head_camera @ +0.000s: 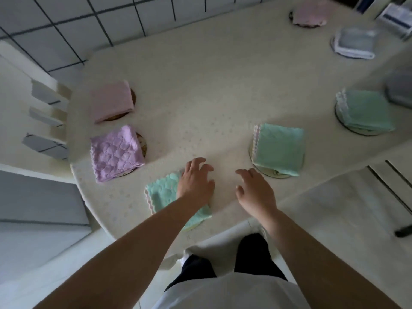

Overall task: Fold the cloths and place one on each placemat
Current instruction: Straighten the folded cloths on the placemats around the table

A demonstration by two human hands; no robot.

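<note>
Several folded cloths lie on round placemats around the pale table. Nearest me is a mint cloth on a mostly hidden mat. My left hand is over its right edge with fingers spread and holds nothing. My right hand hovers over bare tabletop, fingers relaxed and empty. To the left lie a purple quilted cloth and a pink cloth. To the right are a green cloth and a second green cloth. At the far end sit a pink cloth and a grey-blue cloth.
A white chair stands at the table's left side and another chair at the right. A grey object sits near the right edge. White tiled floor with dark grout lies beyond the table's far left.
</note>
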